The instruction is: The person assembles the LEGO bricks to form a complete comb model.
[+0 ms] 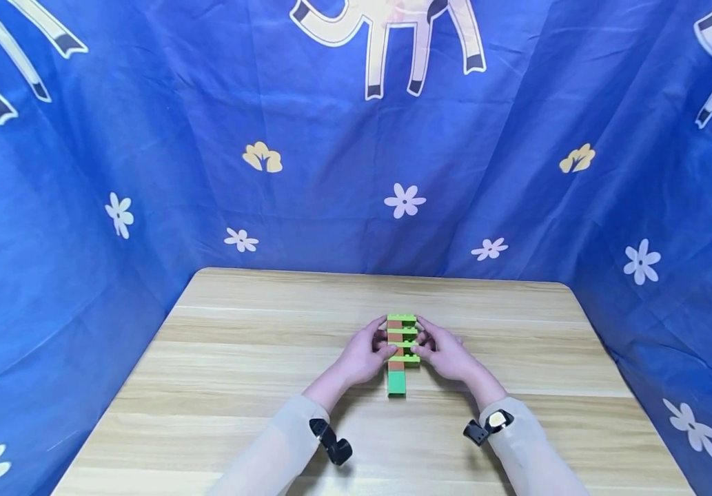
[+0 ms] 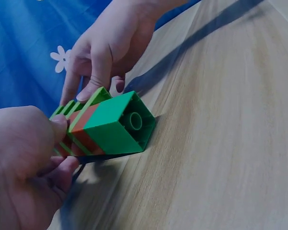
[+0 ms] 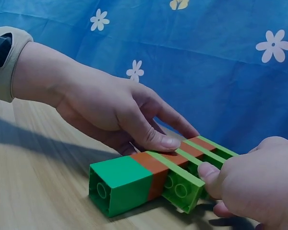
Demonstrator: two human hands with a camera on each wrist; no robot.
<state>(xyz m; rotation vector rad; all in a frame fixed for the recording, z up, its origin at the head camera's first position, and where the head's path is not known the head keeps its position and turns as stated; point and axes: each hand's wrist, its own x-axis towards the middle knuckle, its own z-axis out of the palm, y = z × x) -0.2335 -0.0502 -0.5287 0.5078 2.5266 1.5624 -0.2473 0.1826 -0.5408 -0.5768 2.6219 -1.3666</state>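
Note:
A building brick stack lies on its side on the table, its length pointing away from me. At its near end is a dark green brick, whose hollow underside shows a round tube. Beyond it, orange bricks alternate with several longer light green bricks that stick out to the right like comb teeth. My left hand grips the stack's left side, its thumb on an orange part. My right hand holds the protruding light green ends, thumb near and index finger at the far end.
The wooden table extends around the stack on all sides. A blue curtain with white flowers hangs behind and at both sides of it. Black straps with devices are worn on both wrists.

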